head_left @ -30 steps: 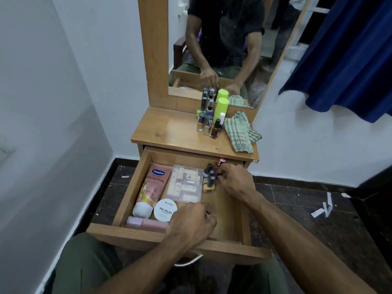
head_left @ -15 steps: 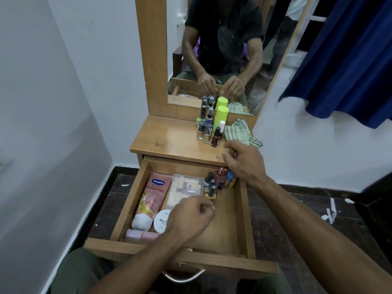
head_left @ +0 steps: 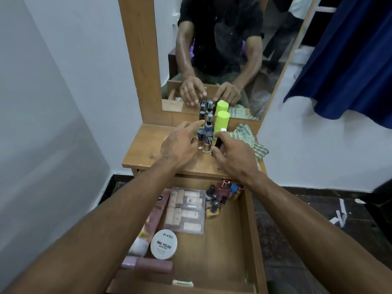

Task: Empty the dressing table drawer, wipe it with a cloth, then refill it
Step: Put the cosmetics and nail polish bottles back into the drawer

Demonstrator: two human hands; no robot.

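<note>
Two hands, both over the dressing table top, at the cluster of small bottles standing before the mirror. Half a second ago only the right hand was near the top edge, and the left hung over the drawer; a second ago both were inside the drawer.

Left hand: fingers spread and reaching, forefinger extended toward the bottle tops, lower fingers touching the leftmost bottle; whether it grips cannot be told.

Right hand: forefinger and thumb pinching a dark bottle with a white cap, at the right side of the cluster, just in front of the green tube.

Checked cloth: crumpled on the table top, right of the bottles, partly behind the right hand.

Drawer: pulled out, partly filled. Contents: pink lotion tube along the left side; clear plastic case beside it; white round tin marked nail polish; pink cylinder near the front; nail polish group in the back right corner. Their places match the earlier frames.
</note>
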